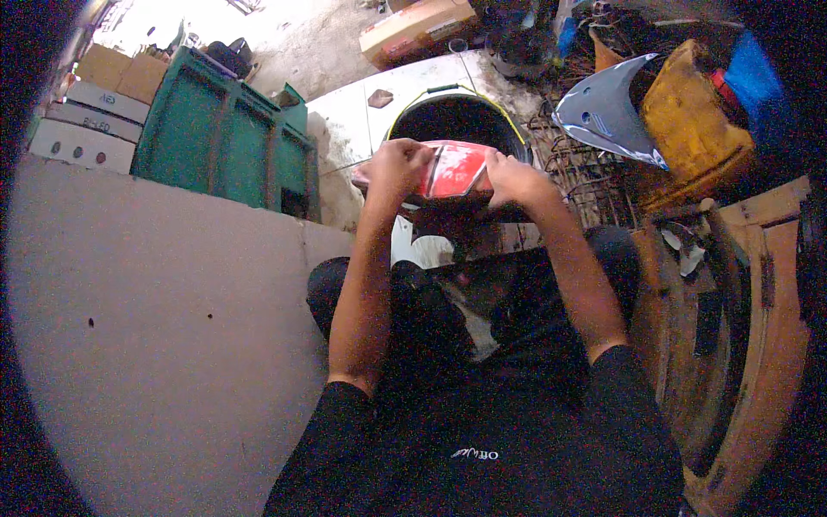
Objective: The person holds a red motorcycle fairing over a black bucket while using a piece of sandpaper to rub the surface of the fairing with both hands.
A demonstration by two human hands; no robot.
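Observation:
A glossy red panel with white and dark stripes (458, 170) is held out in front of me between both hands. My left hand (400, 169) grips its left part, fingers curled over the top edge. At its right end, my right hand (517, 183) has closed on the panel, the thumb pressed along the near side. Just beyond stands a black bucket (465, 119) with a yellow-green wire handle. The panel and my hands cover the bucket's near side. I cannot make out what is inside the dark bucket.
A pale board (164, 319) spans the left, with a green cabinet (202, 138) and stacked boxes (86, 129) beyond. Right of the bucket lie a metal grate (594, 177), a grey vehicle panel (603, 112) and a yellow container (693, 125). Wooden furniture (767, 345) flanks my right side.

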